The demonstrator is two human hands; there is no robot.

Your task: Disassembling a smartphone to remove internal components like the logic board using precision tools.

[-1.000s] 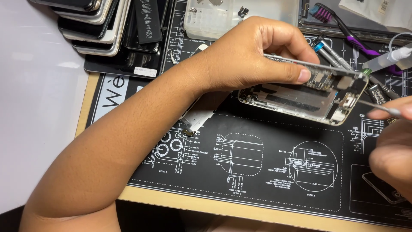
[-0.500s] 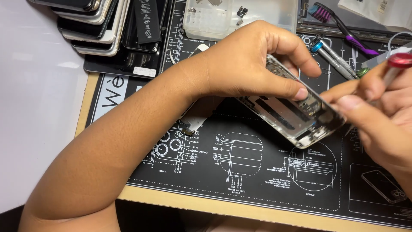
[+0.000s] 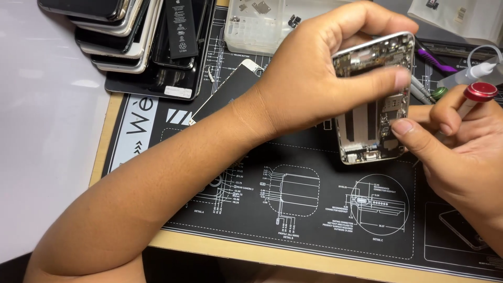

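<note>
My left hand (image 3: 325, 73) grips an opened silver phone housing (image 3: 373, 110), lifted off the black work mat (image 3: 293, 199) and tilted upright so its inner parts face me. My right hand (image 3: 461, 152) holds a thin screwdriver with a red cap (image 3: 478, 93) and rests its thumb against the housing's lower right edge. The driver's tip is hidden behind my fingers. A detached phone screen (image 3: 230, 91) lies flat under my left wrist.
A stack of several phones (image 3: 112, 36) and a black battery (image 3: 182, 26) sit at the back left. A clear plastic parts tray (image 3: 267, 29) stands behind my left hand. A purple tool (image 3: 437, 60) and grey pens (image 3: 427, 91) lie at the right.
The housing went from lying nearly flat on the mat to being raised and turned upright in my left hand. My right hand moved in with the red-capped screwdriver and touched its edge.
</note>
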